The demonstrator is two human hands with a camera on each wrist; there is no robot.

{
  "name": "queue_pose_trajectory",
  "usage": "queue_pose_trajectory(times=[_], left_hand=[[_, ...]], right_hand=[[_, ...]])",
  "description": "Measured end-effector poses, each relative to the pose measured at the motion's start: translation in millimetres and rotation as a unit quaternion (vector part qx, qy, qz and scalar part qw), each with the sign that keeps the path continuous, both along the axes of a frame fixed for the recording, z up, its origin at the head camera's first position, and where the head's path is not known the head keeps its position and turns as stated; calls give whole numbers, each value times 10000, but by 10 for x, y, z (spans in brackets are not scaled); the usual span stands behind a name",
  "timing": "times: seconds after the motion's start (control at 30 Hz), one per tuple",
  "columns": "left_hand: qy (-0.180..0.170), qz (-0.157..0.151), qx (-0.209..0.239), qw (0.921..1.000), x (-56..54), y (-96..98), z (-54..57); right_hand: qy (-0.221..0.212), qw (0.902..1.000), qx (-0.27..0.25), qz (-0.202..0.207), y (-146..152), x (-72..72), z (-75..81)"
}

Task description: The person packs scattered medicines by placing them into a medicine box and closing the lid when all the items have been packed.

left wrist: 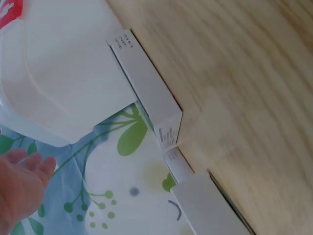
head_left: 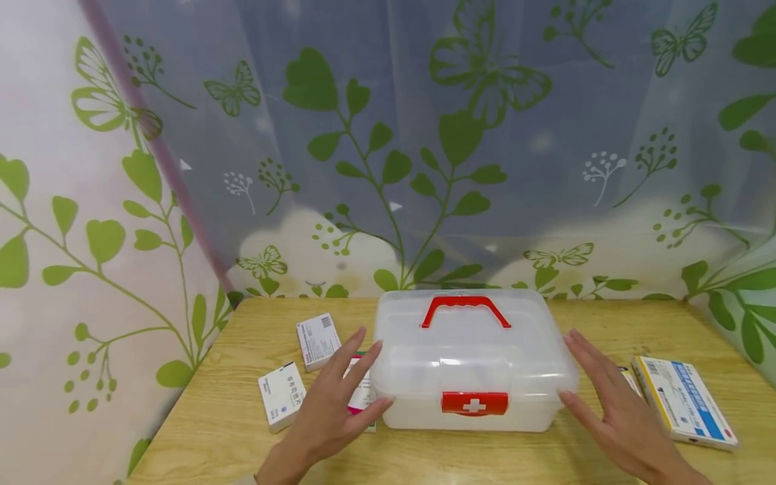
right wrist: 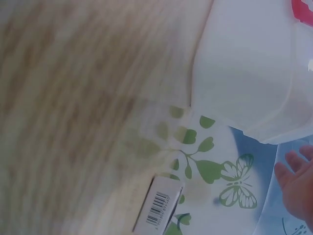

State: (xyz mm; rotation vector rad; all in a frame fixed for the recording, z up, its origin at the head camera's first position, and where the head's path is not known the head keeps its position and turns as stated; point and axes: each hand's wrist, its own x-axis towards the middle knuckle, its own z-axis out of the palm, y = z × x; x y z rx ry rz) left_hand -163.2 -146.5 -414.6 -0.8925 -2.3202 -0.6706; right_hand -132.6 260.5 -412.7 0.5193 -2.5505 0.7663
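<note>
A translucent white plastic first-aid box (head_left: 473,367) stands on the wooden table with its lid down. Its red carry handle (head_left: 465,301) lies on the lid, and a red latch (head_left: 475,403) with a white cross is at the front. My left hand (head_left: 333,401) is at the box's left side, fingers spread and extended. Opposite it, my right hand (head_left: 621,411) is at the right side, also with extended fingers. Whether the fingertips touch the box I cannot tell. In the left wrist view the left hand (left wrist: 22,188) shows loosely bent fingers near the box (left wrist: 58,73).
Left of the box lie a white medicine box (head_left: 282,396), another medicine box (head_left: 318,341) and a pink-edged box (head_left: 362,391) partly behind my left hand. On the right lie a blue-and-white medicine box (head_left: 688,402) and a partly hidden box (head_left: 630,380). A patterned curtain (head_left: 388,168) hangs behind.
</note>
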Motion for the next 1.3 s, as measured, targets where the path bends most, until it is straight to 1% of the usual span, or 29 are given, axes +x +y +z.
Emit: queue_pose_trajectory(times=[0.1,0.23,0.3,0.4,0.53,0.67,0.9,1.07,1.3], left_hand=[[-198,-37,88,9998,4,29,-24],[-658,-47,278,9974,12,67,-48],[-806,-63,412,9959,13,87,-58],[-922,-110,602,9939,17,108,-78],[-1151,-189,833,9897,31,127,-100],[-1405,-201,987,9850,47,138,-108],[-1842,-187,1132,9762,75,163,-78],[-2025,-138,1177,9721,89,175,-52],[-2001,-98,1218,9721,98,171,-48]], right_hand=[[-108,9998,-181,-26,-19,-8,-33],[-271,9987,-425,17,-39,-19,-58],[-365,9981,-494,69,-50,-22,-64],[-294,9979,-531,216,-64,-34,-73],[-53,9977,-576,365,-73,-53,-88],[-70,9975,-607,343,-78,-56,-91],[-223,9972,-683,208,-86,-45,-82],[-343,9971,-675,119,-91,-36,-75],[-438,9966,-689,79,-104,-31,-66]])
